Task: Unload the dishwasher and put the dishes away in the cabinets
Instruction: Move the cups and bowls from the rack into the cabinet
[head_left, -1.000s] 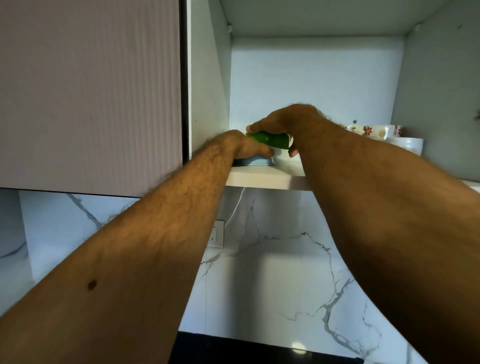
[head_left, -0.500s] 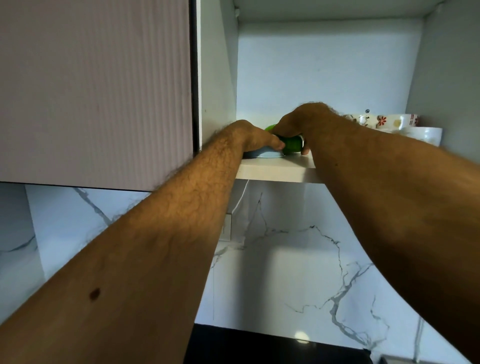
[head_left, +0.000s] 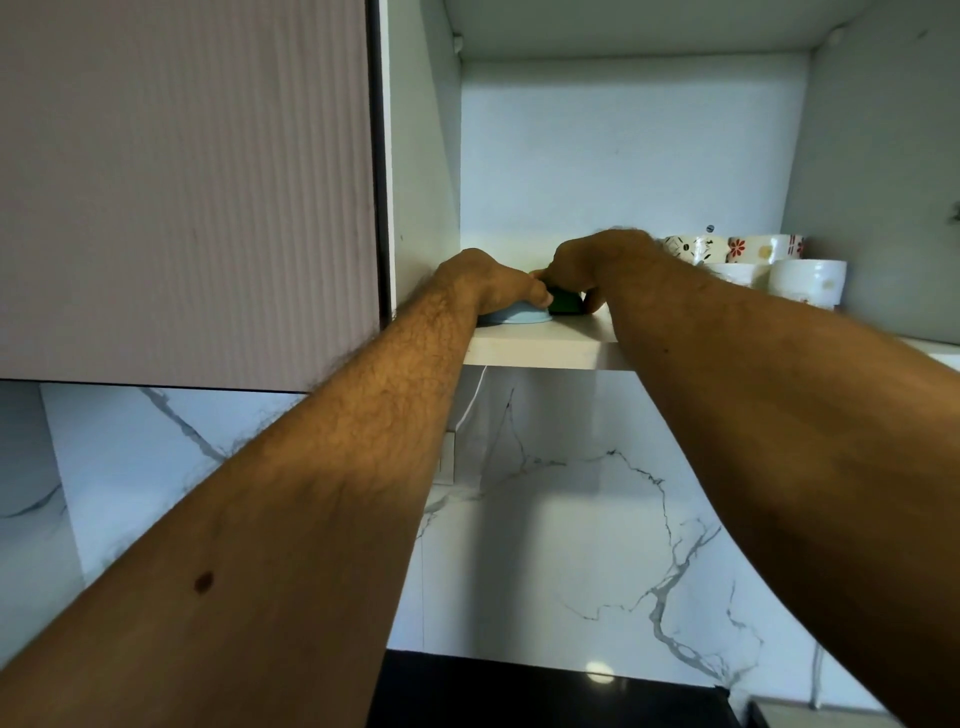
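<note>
1. Here, head view: the left hand rests curled over a blue bowl on the shelf; the right hand pinches a green bowl at the blue bowl's 3 o'clock.
2. Both look light, stiff and slick; rims suit gripping.
3. Earlier, the green bowl hung above the shelf; now it sits down.

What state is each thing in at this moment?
Blue bowl: upside down on the shelf, under the left hand.
Green bowl: on the shelf beside the blue bowl, gripped by the right hand.
Cabinet door: shut.
Cups: standing at the shelf's right.
</note>
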